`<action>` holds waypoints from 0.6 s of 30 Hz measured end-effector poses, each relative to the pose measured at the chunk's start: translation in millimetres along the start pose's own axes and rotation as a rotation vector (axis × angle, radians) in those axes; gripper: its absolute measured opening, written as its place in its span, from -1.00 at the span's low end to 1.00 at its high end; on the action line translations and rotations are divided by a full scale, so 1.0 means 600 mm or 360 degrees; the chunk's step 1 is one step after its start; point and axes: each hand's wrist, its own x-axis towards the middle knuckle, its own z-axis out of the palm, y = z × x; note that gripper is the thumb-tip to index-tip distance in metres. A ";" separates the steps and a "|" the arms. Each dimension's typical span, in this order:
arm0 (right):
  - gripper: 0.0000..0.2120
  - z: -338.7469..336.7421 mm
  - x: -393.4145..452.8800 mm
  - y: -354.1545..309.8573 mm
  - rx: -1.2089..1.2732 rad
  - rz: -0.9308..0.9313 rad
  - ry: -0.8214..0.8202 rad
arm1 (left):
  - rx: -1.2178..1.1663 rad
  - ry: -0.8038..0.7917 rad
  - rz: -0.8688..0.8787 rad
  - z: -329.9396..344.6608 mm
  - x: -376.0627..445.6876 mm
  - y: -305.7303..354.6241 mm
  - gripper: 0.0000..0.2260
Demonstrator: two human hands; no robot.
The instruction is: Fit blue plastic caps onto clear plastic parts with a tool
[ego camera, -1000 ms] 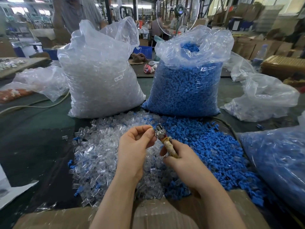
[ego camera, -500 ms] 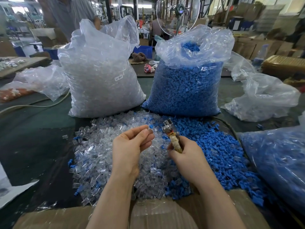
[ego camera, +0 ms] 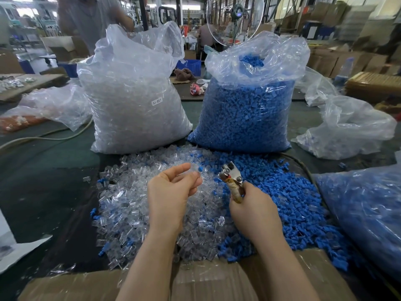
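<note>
My left hand [ego camera: 171, 192] is raised over the pile of clear plastic parts [ego camera: 134, 205] and pinches one clear part [ego camera: 196, 170] between thumb and fingertips; a bit of blue shows at its far end. My right hand [ego camera: 253, 211] grips the tool [ego camera: 233, 183] by its tape-wrapped handle, metal jaws pointing up and away. The jaws stand a short way to the right of the pinched part, not touching it. Loose blue caps [ego camera: 293, 192] lie heaped on the right.
Behind the piles stand a big bag of clear parts [ego camera: 134, 94] and a big bag of blue caps [ego camera: 249, 109]. Another bag with blue pieces [ego camera: 366, 213] lies at the right. A cardboard box [ego camera: 206, 283] sits under my forearms. A person stands at the far left.
The tool's jaws were against the part in my left fingers; my right hand has since drawn the tool away to the right, and both hands have moved forward a little.
</note>
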 end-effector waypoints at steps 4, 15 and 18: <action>-0.82 -0.002 -0.002 -0.003 0.0097 -0.0015 0.0070 | 0.0205 -0.0020 0.0121 0.000 -0.003 0.003 -0.78; -0.89 -0.027 -0.015 -0.032 0.1481 -0.0258 -0.0226 | 0.0194 -0.0417 -0.0066 0.010 -0.019 0.038 -0.90; -0.91 -0.025 -0.015 -0.029 0.1551 -0.0252 -0.0218 | 0.0126 -0.0505 -0.0111 0.008 -0.018 0.040 -0.84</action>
